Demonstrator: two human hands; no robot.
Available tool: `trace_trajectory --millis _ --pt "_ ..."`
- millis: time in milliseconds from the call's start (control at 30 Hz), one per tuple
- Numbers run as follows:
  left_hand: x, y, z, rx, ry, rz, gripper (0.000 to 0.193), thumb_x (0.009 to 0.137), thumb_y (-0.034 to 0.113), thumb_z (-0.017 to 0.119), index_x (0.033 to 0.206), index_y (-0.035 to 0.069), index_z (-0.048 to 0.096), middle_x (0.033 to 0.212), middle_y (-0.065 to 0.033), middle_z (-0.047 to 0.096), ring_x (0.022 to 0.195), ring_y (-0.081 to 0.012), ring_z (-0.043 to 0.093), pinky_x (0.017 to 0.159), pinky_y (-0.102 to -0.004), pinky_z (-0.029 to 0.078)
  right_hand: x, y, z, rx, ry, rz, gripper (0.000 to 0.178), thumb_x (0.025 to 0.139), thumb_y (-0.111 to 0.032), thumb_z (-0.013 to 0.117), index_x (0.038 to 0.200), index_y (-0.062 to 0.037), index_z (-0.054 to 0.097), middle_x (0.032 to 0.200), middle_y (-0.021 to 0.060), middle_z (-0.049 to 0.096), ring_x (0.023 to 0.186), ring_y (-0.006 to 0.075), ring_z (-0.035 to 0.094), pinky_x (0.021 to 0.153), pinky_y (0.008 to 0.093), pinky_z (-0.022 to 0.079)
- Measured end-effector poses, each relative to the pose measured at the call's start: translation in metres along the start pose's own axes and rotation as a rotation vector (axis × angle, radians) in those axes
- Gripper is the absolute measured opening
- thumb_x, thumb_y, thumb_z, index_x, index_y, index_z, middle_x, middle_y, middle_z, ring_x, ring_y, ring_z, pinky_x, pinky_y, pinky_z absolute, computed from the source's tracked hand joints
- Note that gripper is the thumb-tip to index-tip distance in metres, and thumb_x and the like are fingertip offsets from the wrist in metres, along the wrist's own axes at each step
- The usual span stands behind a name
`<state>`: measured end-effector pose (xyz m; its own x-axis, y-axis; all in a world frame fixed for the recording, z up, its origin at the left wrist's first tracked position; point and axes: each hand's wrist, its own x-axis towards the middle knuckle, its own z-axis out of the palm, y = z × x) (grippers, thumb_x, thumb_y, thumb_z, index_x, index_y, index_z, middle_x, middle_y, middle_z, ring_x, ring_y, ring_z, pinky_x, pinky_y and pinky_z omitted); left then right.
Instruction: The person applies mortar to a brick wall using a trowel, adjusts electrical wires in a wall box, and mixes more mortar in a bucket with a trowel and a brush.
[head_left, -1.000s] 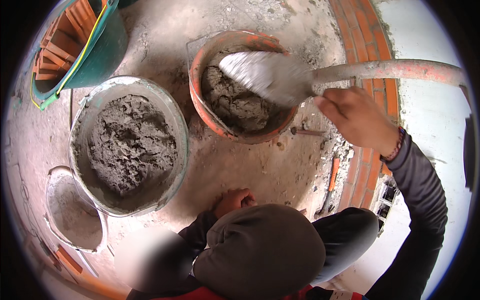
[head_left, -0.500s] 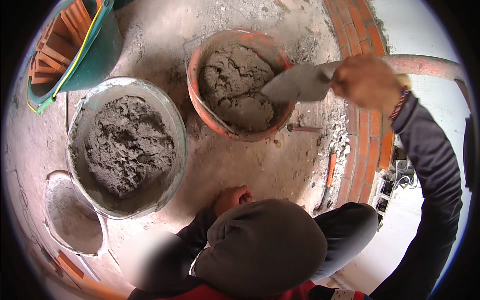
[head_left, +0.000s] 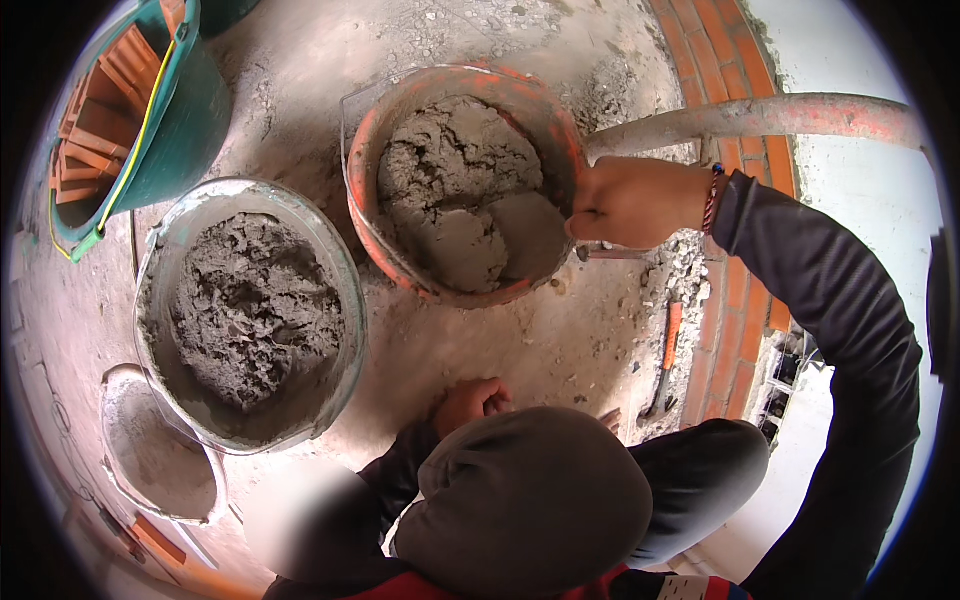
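Observation:
My right hand [head_left: 640, 203] is closed round the handle of a trowel at the right rim of an orange bucket [head_left: 365, 240]. The trowel's blade [head_left: 532, 235], coated in grey, lies inside the bucket against the mortar [head_left: 455, 155]. That mortar is rough and cracked at the far side, smoother near the blade. My fingers cover the trowel's handle. Below the bucket, my left hand [head_left: 468, 403] rests by my bent knee [head_left: 530, 490] with its fingers curled in and nothing seen in them; the knee hides part of it.
Left of the orange bucket stands a larger grey-smeared bucket [head_left: 360, 300] of crumbly mortar. Beyond it is a green bucket [head_left: 195, 120] of brick pieces; nearer, a small dusty bucket [head_left: 160, 450]. An orange-handled hammer [head_left: 672, 335] lies by the brick course [head_left: 735, 330]. A reddish curved pipe [head_left: 770, 117] crosses the bricks.
My right hand has moved left and down to the orange bucket's rim. The trowel blade has gone from the rim deeper into the bucket. My left hand has stayed by the knee.

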<state>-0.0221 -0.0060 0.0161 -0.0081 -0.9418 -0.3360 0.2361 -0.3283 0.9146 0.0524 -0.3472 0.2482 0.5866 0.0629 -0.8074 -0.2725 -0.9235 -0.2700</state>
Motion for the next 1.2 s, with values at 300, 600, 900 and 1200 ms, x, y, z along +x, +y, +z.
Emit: trace_trajectory --millis 300,600,900,1200 --pt "-0.003 0.009 -0.002 -0.022 0.006 -0.043 0.035 0.079 0.029 0.077 0.097 0.003 0.062 0.081 -0.0068 0.064 0.069 -0.0153 0.060 0.064 -0.0303 0.049 -0.038 0.010 0.043 0.279 0.353 0.024 0.037 0.096 -0.028 0.060 0.073 0.0019 0.060 0.060 0.0172 0.054 0.056 0.0292 0.057 0.059 0.0425 0.046" --pt "-0.003 0.007 -0.001 -0.049 0.013 0.015 0.033 0.080 0.029 0.076 0.094 0.002 0.062 0.077 -0.0087 0.063 0.068 -0.0157 0.059 0.064 -0.0300 0.049 -0.061 -0.010 0.078 -0.356 0.882 0.087 0.023 0.087 -0.026 0.070 0.099 -0.0074 0.063 0.088 0.0072 0.062 0.072 0.0297 0.061 0.062 0.0407 0.050" --pt "0.000 -0.008 0.005 -0.008 0.056 0.024 0.037 0.077 0.034 0.078 0.093 0.004 0.063 0.076 -0.0065 0.063 0.068 -0.0145 0.059 0.064 -0.0293 0.049 -0.046 -0.033 0.010 -0.219 0.220 0.277 0.035 0.094 -0.034 0.054 0.088 -0.0047 0.072 0.075 0.0206 0.067 0.077 0.0411 0.067 0.073 0.0519 0.053" --pt "0.000 -0.005 0.000 -0.023 0.033 0.000 0.039 0.076 0.034 0.080 0.092 0.004 0.062 0.078 -0.0044 0.063 0.068 -0.0130 0.057 0.063 -0.0291 0.048 -0.092 -0.008 -0.020 -0.725 0.567 0.270 0.027 0.089 -0.032 0.062 0.085 -0.0073 0.071 0.086 0.0128 0.067 0.088 0.0326 0.066 0.080 0.0451 0.053"
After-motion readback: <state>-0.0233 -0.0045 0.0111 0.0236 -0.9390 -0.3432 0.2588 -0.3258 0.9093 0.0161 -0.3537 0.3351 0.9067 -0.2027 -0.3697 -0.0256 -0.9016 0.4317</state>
